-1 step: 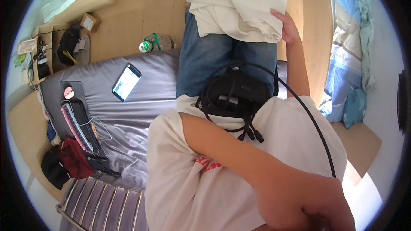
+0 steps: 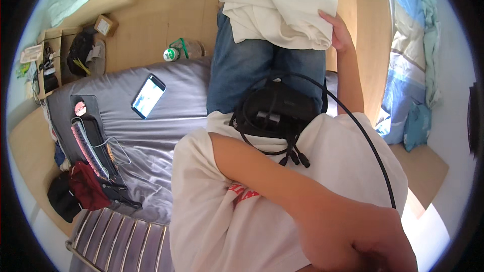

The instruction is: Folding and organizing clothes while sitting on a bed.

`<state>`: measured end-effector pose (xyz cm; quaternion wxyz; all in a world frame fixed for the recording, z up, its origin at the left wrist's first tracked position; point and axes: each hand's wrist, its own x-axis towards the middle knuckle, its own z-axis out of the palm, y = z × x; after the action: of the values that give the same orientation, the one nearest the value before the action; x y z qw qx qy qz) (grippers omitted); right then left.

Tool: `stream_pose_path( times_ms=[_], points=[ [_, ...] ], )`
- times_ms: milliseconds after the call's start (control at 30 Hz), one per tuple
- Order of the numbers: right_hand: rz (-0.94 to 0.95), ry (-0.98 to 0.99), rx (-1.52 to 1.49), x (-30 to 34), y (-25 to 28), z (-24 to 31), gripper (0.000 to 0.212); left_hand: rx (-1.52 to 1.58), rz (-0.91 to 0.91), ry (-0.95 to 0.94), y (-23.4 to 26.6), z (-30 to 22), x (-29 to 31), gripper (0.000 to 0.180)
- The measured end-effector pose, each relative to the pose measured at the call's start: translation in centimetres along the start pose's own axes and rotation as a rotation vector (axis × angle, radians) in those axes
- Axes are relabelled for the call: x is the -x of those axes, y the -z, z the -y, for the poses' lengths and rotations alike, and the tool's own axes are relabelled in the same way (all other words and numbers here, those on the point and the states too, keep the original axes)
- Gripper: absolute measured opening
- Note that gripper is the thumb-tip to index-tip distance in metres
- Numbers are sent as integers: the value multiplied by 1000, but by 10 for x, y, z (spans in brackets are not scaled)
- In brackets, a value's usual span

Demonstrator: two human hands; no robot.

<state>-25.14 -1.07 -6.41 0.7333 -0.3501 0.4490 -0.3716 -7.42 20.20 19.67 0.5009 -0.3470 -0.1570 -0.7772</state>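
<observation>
A folded white cloth (image 2: 282, 10) lies across the knees of my blue jeans (image 2: 242, 70). At its right edge, my right hand (image 2: 341, 32) grips it, one digit showing on top and the other fingers hidden. My left arm crosses my chest toward the lower right. There my left hand (image 2: 358, 242) is closed, partly cut off by the lower edge; whatever it may hold cannot be made out. On my lap sits a black pouch (image 2: 280, 103) with cable ends hanging from it, and a black cable (image 2: 365, 138) curves away to the right.
A phone (image 2: 148, 96) with a lit screen rests on the grey sheet (image 2: 166, 141) to my left. Beyond it stand a clear bottle (image 2: 194, 49) with a green handle and a small box (image 2: 106, 25). A keyboard (image 2: 89, 151), metal rails (image 2: 118, 239) and blue bedding (image 2: 406, 80) lie around.
</observation>
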Motion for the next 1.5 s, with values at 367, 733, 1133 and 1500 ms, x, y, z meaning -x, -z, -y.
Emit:
stream_pose_path(
  times_ms=[367,733,1133,1500],
  points=[
    [-17,-9,-5,0,-2,1,54,96,-107,-11,4,-23,26,42],
    [21,27,12,-2,2,-2,55,-103,49,288,24,-86,47,30],
    [20,24,-10,-2,0,-1,55,-49,101,-74,26,-41,39,34],
    [24,28,-14,-4,3,-1,57,-134,13,-204,24,-54,23,31]
  ],
)
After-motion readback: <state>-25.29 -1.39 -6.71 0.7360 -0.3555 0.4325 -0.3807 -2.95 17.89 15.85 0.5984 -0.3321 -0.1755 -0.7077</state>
